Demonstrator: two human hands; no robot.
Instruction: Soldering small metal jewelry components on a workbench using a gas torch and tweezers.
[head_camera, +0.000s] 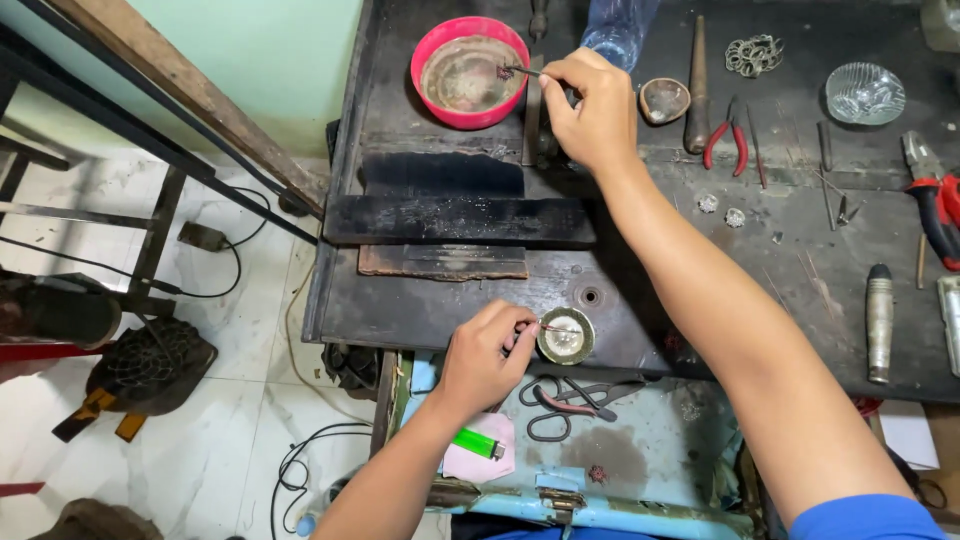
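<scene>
The right hand (592, 112) reaches far across the dark, scorched workbench (700, 300), fingers pinched tight on a pair of thin metal tweezers (527, 70). At the tweezer tips sits a small dark filigree piece (504, 72), poised just over the murky liquid in the round pink plastic bowl (470, 72); whether it touches the liquid cannot be told. Down at the near edge, the left hand (484, 355) is closed in a fingertip pinch on a fine wire or pin (553, 328), its end lying over a small round metal dish (565, 335).

Judging by how things lie, the piece is at the dipping stage. Two small silvery ornaments (721, 210) lie loose on the bench, and a larger silver filigree ornament (753, 55) rests at the far edge.

Around them: blackened soldering blocks (455, 215) between the two hands, a small clay cup (664, 99), red-handled pliers (728, 135), a tapered metal mandrel (697, 85), a clear glass dish (864, 92). In the pale blue drawer (660, 450) below lie black scissors (570, 400) and a green lighter (478, 443). Nothing blocks either hand, though the right forearm stretches across the whole bench.
</scene>
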